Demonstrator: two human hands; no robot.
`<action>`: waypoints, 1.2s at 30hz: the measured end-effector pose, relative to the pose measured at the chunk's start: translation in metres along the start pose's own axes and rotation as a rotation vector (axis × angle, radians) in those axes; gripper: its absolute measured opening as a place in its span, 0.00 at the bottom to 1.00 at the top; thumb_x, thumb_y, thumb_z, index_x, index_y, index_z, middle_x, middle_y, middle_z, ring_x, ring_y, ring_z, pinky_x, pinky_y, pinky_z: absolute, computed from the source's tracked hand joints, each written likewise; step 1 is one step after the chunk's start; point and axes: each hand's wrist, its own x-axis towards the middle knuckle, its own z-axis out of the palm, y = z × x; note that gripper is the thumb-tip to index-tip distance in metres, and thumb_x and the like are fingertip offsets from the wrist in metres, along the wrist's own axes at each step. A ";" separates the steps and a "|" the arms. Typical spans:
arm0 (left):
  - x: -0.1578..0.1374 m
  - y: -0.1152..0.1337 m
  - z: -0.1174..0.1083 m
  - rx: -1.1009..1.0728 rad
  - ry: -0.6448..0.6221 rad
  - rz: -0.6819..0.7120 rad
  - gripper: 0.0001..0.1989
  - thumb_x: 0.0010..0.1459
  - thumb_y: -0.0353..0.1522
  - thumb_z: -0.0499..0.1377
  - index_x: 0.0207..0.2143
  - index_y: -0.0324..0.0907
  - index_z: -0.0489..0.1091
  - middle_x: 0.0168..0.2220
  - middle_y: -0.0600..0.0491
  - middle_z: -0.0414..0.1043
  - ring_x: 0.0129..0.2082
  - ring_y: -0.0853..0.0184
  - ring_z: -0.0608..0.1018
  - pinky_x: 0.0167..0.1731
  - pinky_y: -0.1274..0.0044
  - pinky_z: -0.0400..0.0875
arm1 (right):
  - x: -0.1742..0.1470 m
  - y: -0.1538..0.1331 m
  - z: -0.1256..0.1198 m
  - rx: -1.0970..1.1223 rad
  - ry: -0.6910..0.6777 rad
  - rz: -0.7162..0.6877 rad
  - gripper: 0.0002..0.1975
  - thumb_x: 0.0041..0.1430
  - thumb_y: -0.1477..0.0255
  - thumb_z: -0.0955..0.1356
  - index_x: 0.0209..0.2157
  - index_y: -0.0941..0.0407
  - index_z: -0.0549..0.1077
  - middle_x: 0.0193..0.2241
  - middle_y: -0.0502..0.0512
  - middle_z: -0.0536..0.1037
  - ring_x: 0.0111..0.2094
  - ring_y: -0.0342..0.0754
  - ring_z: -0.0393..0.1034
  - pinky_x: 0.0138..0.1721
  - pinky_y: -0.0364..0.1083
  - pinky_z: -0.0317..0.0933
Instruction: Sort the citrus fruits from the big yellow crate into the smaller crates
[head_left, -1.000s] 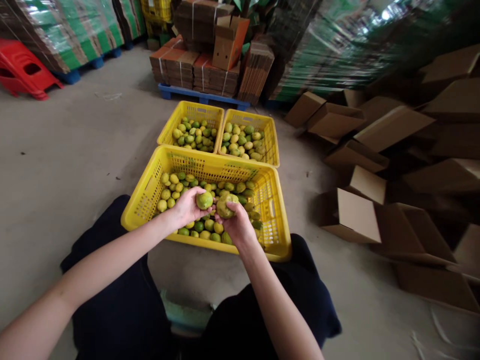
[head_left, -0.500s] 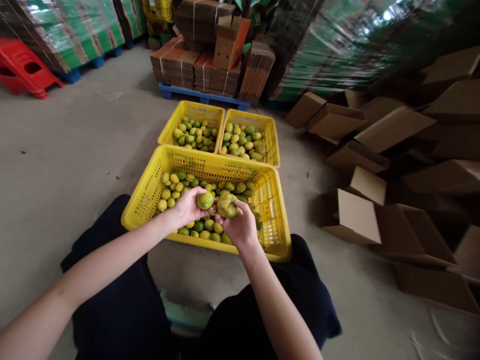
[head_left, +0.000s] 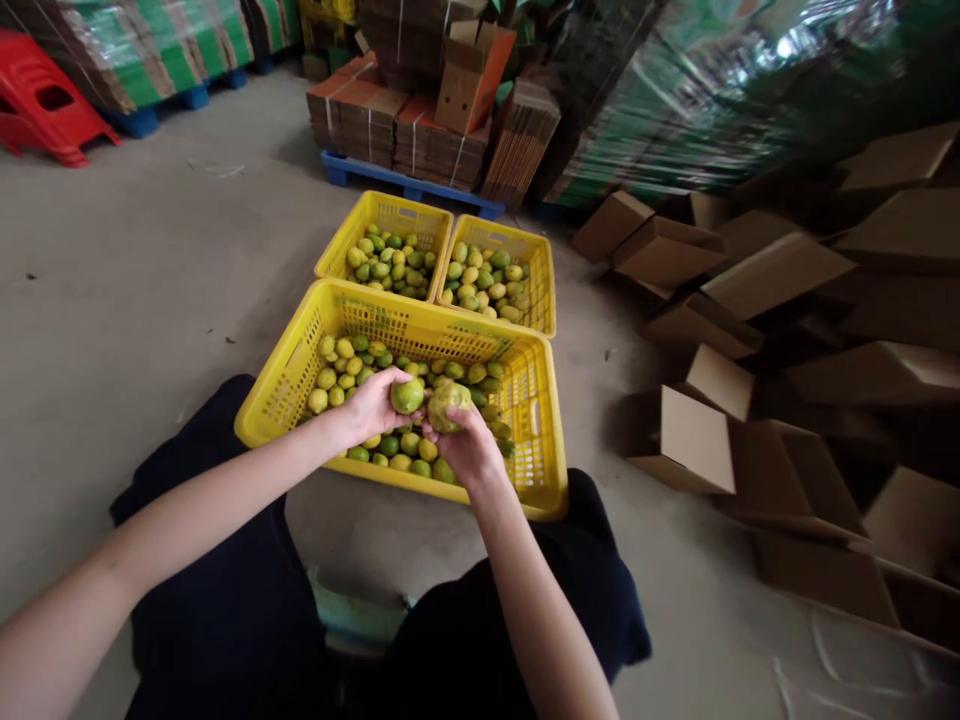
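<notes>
My left hand is closed round a green lemon. Close beside it, my right hand grips a larger, lumpy yellow-green lemon, with the thumb lying over its front. Both fruits are held above a big yellow plastic crate, which stands between my knees. Inside that crate lie many loose lemons, some yellow and some green. My forearms and hands hide part of them.
Two smaller yellow crates, the left and the right, hold more lemons beyond the big one. Open cardboard boxes are heaped on the right. Flattened cartons sit on a blue pallet; a red stool stands far left.
The lumpy lemon has turned in my right hand, and my thumb now lies across its front. The left hand keeps its lemon. The whole view has shifted slightly and rotated.
</notes>
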 end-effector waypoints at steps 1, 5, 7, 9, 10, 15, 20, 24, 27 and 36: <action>0.001 0.000 -0.001 0.005 0.010 -0.004 0.07 0.58 0.25 0.51 0.35 0.36 0.69 0.23 0.50 0.73 0.20 0.67 0.76 0.20 0.78 0.75 | 0.000 0.000 -0.001 -0.020 -0.012 -0.011 0.19 0.40 0.75 0.72 0.37 0.51 0.69 0.32 0.50 0.80 0.26 0.45 0.72 0.22 0.41 0.63; 0.002 -0.001 -0.002 0.034 0.031 -0.009 0.07 0.58 0.25 0.51 0.34 0.37 0.69 0.23 0.51 0.73 0.21 0.68 0.76 0.21 0.78 0.76 | 0.001 0.002 -0.004 -0.082 -0.042 -0.060 0.25 0.37 0.77 0.73 0.40 0.48 0.68 0.31 0.48 0.80 0.25 0.45 0.72 0.22 0.42 0.64; 0.002 -0.001 -0.002 0.046 0.040 -0.002 0.07 0.58 0.25 0.51 0.33 0.37 0.69 0.22 0.52 0.72 0.21 0.67 0.76 0.20 0.78 0.76 | 0.001 0.003 -0.005 -0.088 -0.054 -0.076 0.27 0.37 0.78 0.73 0.41 0.48 0.67 0.30 0.46 0.79 0.25 0.45 0.72 0.22 0.42 0.64; 0.002 -0.001 -0.002 0.056 0.054 0.007 0.06 0.57 0.25 0.51 0.32 0.37 0.68 0.21 0.52 0.71 0.20 0.67 0.75 0.19 0.78 0.74 | 0.001 0.004 -0.004 -0.090 -0.068 -0.086 0.28 0.36 0.79 0.74 0.41 0.48 0.67 0.29 0.45 0.78 0.24 0.44 0.71 0.23 0.41 0.64; 0.002 -0.001 -0.003 0.065 0.056 0.013 0.06 0.57 0.25 0.52 0.31 0.38 0.68 0.22 0.52 0.71 0.20 0.68 0.75 0.19 0.79 0.74 | 0.001 0.004 -0.003 -0.090 -0.071 -0.086 0.28 0.36 0.79 0.74 0.41 0.48 0.67 0.28 0.44 0.77 0.24 0.44 0.71 0.23 0.41 0.64; 0.000 -0.004 -0.007 0.193 0.010 0.186 0.09 0.54 0.22 0.59 0.37 0.41 0.69 0.31 0.54 0.72 0.29 0.69 0.77 0.30 0.78 0.76 | 0.006 0.000 -0.003 -0.047 0.011 -0.097 0.19 0.45 0.66 0.73 0.41 0.49 0.68 0.30 0.46 0.76 0.28 0.46 0.71 0.23 0.43 0.67; -0.009 -0.003 -0.006 0.407 -0.028 0.595 0.27 0.40 0.18 0.69 0.44 0.45 0.73 0.43 0.55 0.71 0.39 0.71 0.75 0.41 0.83 0.71 | 0.006 -0.005 -0.010 -0.406 0.231 -0.463 0.24 0.45 0.69 0.76 0.46 0.47 0.70 0.44 0.48 0.74 0.44 0.47 0.70 0.45 0.46 0.69; -0.016 -0.001 -0.001 0.608 -0.096 0.765 0.26 0.37 0.18 0.71 0.40 0.43 0.75 0.45 0.51 0.73 0.44 0.67 0.76 0.47 0.80 0.69 | 0.000 -0.005 -0.012 -0.660 0.227 -0.655 0.31 0.42 0.72 0.78 0.49 0.46 0.69 0.50 0.51 0.73 0.50 0.50 0.68 0.54 0.50 0.63; -0.014 -0.002 -0.006 0.805 -0.155 0.946 0.23 0.43 0.23 0.71 0.43 0.44 0.77 0.47 0.49 0.73 0.51 0.61 0.74 0.56 0.73 0.66 | -0.002 -0.004 -0.014 -0.809 0.217 -0.787 0.26 0.45 0.71 0.77 0.47 0.48 0.72 0.49 0.54 0.74 0.50 0.53 0.69 0.54 0.53 0.64; 0.002 0.003 -0.024 1.226 -0.153 1.481 0.24 0.54 0.30 0.67 0.53 0.52 0.73 0.45 0.52 0.65 0.48 0.64 0.73 0.52 0.67 0.72 | -0.001 -0.007 -0.016 -1.154 0.265 -1.140 0.22 0.53 0.72 0.73 0.51 0.49 0.71 0.46 0.56 0.72 0.49 0.54 0.70 0.50 0.56 0.69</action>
